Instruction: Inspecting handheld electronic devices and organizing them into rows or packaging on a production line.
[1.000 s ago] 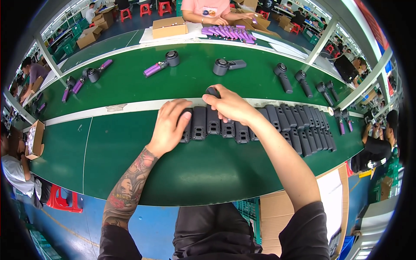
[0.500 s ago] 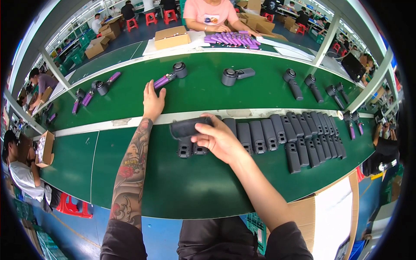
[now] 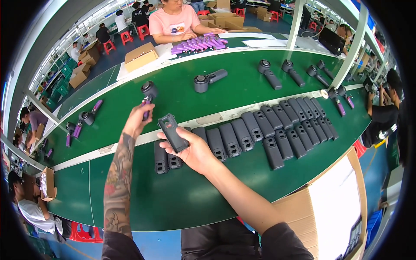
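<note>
My left hand (image 3: 138, 118) is closed around the purple inner handle (image 3: 147, 108) of a device with a dark round head (image 3: 149, 89), above the far green surface. Close beside it, my right hand (image 3: 193, 149) grips a dark grey handle shell (image 3: 172, 133), tilted, with cutouts showing at its upper end. Below and right of that hand, several more grey handle shells (image 3: 232, 138) lie in rows on the near bench (image 3: 195, 190). Beyond, a fully grey device (image 3: 201, 83) lies with its handle pointing right.
More purple-handled devices (image 3: 86, 118) lie at the left. Several grey ones (image 3: 269, 73) lie at the far right. Across the bench a person (image 3: 175, 21) handles purple parts (image 3: 199, 44) beside a carton (image 3: 141, 56). A large open carton (image 3: 299, 216) stands at the lower right.
My left hand has closed on the purple handle and drawn the device nearer. My right hand has turned the grey shell more upright and lowered slightly. The view has shifted right.
</note>
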Demonstrator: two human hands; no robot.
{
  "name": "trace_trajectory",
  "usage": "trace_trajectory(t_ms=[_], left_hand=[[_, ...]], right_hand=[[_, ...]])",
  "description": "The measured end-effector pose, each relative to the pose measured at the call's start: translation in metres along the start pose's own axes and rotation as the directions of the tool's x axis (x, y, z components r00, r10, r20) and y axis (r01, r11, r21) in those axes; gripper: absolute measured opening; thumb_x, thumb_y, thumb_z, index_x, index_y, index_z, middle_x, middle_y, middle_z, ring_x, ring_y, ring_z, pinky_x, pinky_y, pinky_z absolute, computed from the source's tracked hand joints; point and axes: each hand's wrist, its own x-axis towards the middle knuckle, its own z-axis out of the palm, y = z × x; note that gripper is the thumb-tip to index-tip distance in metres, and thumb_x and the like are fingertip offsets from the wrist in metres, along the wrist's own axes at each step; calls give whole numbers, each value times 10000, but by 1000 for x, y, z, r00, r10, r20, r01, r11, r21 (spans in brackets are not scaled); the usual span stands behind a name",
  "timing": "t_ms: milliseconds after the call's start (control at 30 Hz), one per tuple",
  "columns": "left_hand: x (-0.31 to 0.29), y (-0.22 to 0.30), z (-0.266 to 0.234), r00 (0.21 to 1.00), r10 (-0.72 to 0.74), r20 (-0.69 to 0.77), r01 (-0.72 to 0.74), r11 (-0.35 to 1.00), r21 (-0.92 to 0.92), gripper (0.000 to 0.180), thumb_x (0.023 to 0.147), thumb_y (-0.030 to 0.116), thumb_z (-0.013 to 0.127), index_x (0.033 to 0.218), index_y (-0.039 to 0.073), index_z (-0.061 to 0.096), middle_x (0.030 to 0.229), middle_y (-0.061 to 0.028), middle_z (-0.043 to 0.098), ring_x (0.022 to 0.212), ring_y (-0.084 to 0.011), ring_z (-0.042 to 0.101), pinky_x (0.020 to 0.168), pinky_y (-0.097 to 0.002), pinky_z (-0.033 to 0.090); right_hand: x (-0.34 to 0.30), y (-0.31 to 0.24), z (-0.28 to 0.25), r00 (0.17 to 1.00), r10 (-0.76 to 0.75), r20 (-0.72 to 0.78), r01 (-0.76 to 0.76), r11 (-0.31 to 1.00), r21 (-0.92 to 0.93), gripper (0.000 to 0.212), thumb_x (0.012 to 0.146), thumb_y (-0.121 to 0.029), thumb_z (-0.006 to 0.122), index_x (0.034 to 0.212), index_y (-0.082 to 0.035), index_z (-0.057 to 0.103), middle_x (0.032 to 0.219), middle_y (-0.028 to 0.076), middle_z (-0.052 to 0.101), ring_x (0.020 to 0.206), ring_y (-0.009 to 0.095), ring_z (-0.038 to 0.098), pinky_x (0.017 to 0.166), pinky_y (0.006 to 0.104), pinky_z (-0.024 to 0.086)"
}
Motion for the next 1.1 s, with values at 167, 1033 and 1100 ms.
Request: trace_trajectory(t_ms=[167,1033,1100], left_hand=[[-98,10,51,979,185,89,-65,693,-718,300,1054,284,524,1237,47,528,1017,-119,630,791,-183,606,719,-308,534],[-184,6,82,910,413,-18,-366,784,-502,383,1053,135,507,1412,9,457,1406,-167,557,1205,-206,578,1020,-314,487],[-184,6,78,942,333,-36,-315,844,-433,378,1049,85,488,1415,-1,454,1246,-142,617,1045,-145,590,855,-248,509]], right_hand=[[-4,-2,-5,994,-94,-47,82,973,-216,462,994,-144,520,1436,-22,464,1185,117,646,915,172,626,790,274,523],[-14,26,20,720,-486,495,294,-434,-852,580,847,-146,711,1405,-140,551,1351,152,571,1046,331,663,797,400,574],[-12,22,16,700,-507,503,401,-303,-864,604,866,-120,683,1445,-142,511,1365,167,558,1090,305,634,876,370,538]])
